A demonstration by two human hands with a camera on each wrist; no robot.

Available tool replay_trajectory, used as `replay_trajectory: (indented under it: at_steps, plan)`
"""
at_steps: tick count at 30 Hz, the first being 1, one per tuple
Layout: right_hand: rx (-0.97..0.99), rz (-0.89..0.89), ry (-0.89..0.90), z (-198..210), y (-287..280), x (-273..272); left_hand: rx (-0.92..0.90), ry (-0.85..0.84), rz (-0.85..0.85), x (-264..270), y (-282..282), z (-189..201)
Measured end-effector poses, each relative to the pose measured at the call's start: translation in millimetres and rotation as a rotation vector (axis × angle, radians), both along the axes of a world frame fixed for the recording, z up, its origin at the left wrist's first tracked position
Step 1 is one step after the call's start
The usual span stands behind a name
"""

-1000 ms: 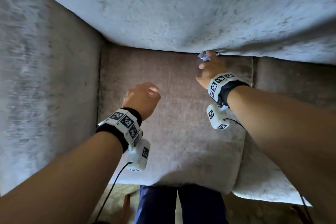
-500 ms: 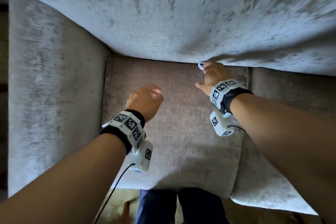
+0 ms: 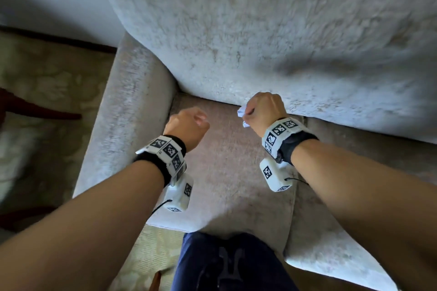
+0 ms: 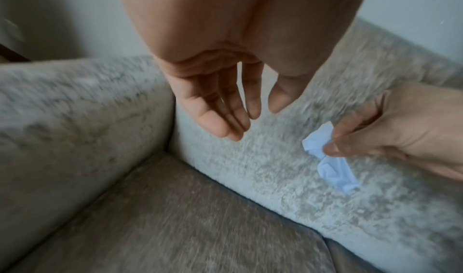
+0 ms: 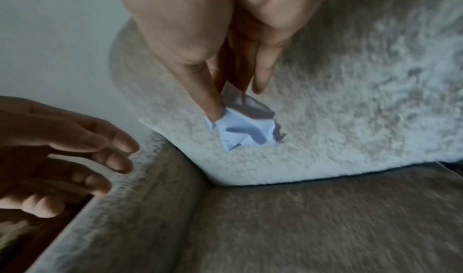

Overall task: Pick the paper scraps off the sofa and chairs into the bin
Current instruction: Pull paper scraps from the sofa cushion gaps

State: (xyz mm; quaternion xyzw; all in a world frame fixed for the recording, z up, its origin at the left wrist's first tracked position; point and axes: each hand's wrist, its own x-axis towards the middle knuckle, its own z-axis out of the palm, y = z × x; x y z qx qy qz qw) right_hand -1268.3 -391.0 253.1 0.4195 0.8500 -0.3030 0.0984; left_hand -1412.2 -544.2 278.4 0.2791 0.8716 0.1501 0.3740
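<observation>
A crumpled white paper scrap (image 3: 241,113) (image 4: 328,156) (image 5: 244,126) is pinched between the thumb and fingers of my right hand (image 3: 264,108), held just above the brown seat cushion (image 3: 227,172) in front of the grey sofa backrest (image 3: 283,42). My left hand (image 3: 186,125) hovers a little to the left over the same cushion, near the armrest (image 3: 123,125). Its fingers (image 4: 225,109) hang loose and nearly straight, holding nothing. No bin is in view.
A second seat cushion (image 3: 354,172) lies to the right. Patterned carpet (image 3: 47,92) and dark red wooden furniture legs (image 3: 35,108) are on the left beyond the armrest. My legs in dark trousers (image 3: 227,262) stand against the sofa front.
My right hand has pulled the paper scrap out of the gap under the backrest and lifted it. The view has shifted, bringing the armrest and the carpet on the left into sight.
</observation>
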Motion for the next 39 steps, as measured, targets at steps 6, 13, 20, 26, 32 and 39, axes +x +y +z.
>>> replay_trajectory:
  at_steps: [6,13,20,26,32,39]
  plan:
    - [0.06,0.127,0.158,116,-37,-23,0.099,0.124,0.118,-5,-58,116]
    - [0.116,0.384,0.317,232,-122,-71,0.158,0.266,0.352,-21,-191,227]
    - [0.141,0.653,0.396,305,-259,-133,0.149,0.389,0.533,-32,-355,290]
    - [0.1,0.782,0.425,343,-403,-184,0.133,0.465,0.713,-34,-526,318]
    - [0.272,1.104,0.344,365,-568,-224,0.081,0.541,0.946,-27,-700,324]
    - [0.325,1.374,0.261,372,-731,-247,0.083,0.549,1.204,1,-833,307]
